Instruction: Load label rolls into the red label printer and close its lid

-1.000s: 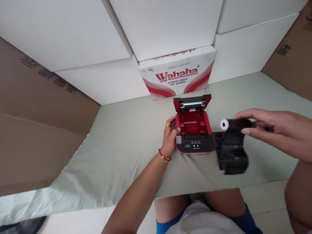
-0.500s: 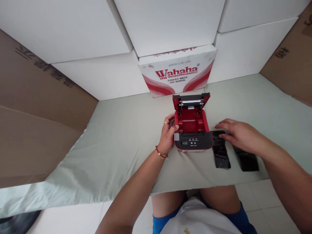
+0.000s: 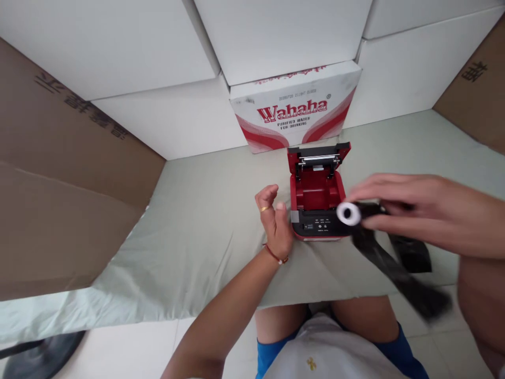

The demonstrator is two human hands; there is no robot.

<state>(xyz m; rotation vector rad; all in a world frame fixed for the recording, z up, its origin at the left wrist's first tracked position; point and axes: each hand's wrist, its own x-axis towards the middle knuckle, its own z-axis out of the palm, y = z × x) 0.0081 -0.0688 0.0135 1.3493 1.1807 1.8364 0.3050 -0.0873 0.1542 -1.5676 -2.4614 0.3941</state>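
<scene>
A small red and black label printer (image 3: 317, 223) stands on the cloth with its lid raised and its red paper bay bare. Just left of it, my left hand (image 3: 274, 218) has its thumb and fingers apart, holding nothing, the palm's edge close against the casing. My right hand (image 3: 410, 208) grips a roll of black labels (image 3: 349, 213) by its sides, in front of the printer's right corner. The roll's white core end faces me, and a loose black strip trails from it toward the lower right, blurred. Another black strip (image 3: 412, 253) lies on the cloth beneath that hand.
A Wahaha water carton (image 3: 295, 118) leans behind the printer against stacked white boxes (image 3: 158, 126). Brown cardboard panels (image 3: 59, 210) flank the table on both sides. The pale green cloth (image 3: 197, 221) hangs over the table's front edge.
My right hand has lifted the black roll off the cloth and brought it left to the printer, its strip swinging. My left hand has let go of the printer's side and spread its fingers.
</scene>
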